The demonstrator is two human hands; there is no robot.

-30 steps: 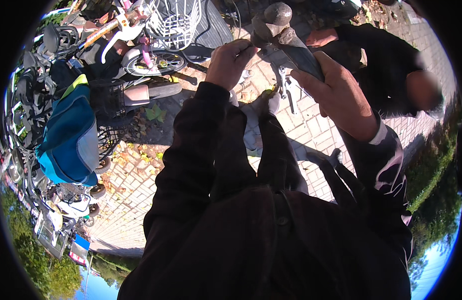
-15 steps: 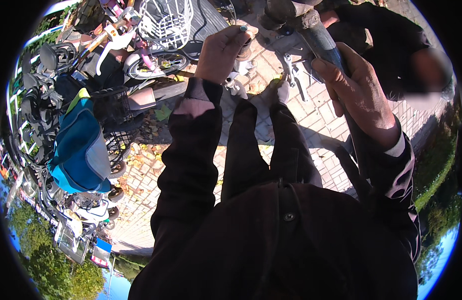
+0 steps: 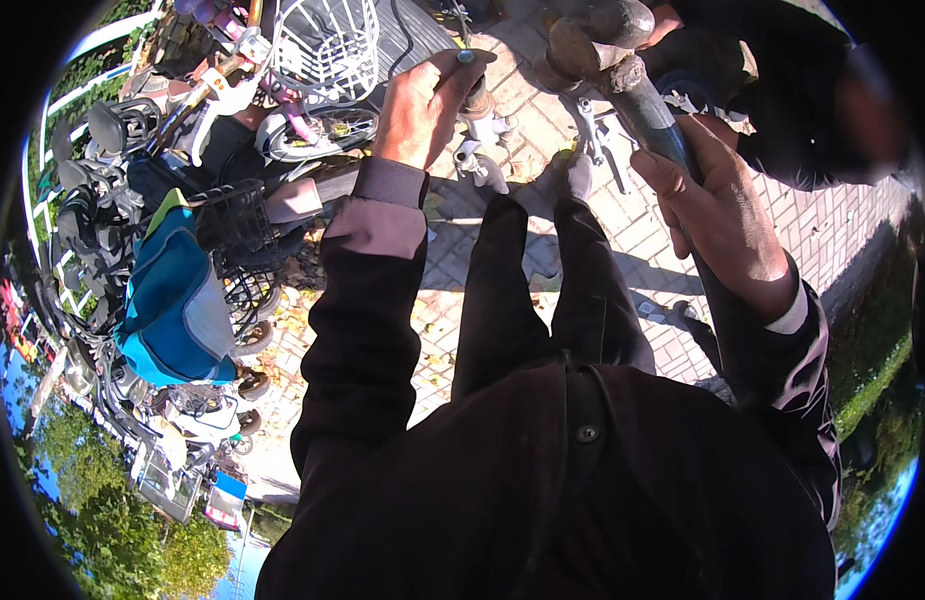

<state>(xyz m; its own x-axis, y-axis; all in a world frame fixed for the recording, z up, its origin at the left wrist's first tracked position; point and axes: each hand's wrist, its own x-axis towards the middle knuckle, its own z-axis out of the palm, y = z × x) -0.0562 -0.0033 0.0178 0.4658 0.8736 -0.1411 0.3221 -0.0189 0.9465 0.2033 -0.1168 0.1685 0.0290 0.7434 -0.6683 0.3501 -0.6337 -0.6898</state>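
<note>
My right hand (image 3: 723, 215) grips the handle of a heavy, worn hammer (image 3: 608, 45), whose blunt metal head is raised at the top of the view. My left hand (image 3: 423, 105) reaches forward and holds a small rod-like tool (image 3: 473, 85) upright, its lower end on silver metal parts (image 3: 483, 150) that lie on the brick paving. My dark trouser legs and one shoe (image 3: 568, 175) stand just below those parts. Both sleeves are dark.
Parked bicycles crowd the left side, one with a white wire basket (image 3: 328, 45) and one with a blue bag (image 3: 173, 300). Another person in dark clothes (image 3: 783, 90) crouches at the upper right. Brick paving (image 3: 643, 240) stretches right toward a grass strip (image 3: 883, 380).
My right hand has lifted the hammer higher and further right. My left hand has stayed on the rod over the metal parts while the view has shifted slightly.
</note>
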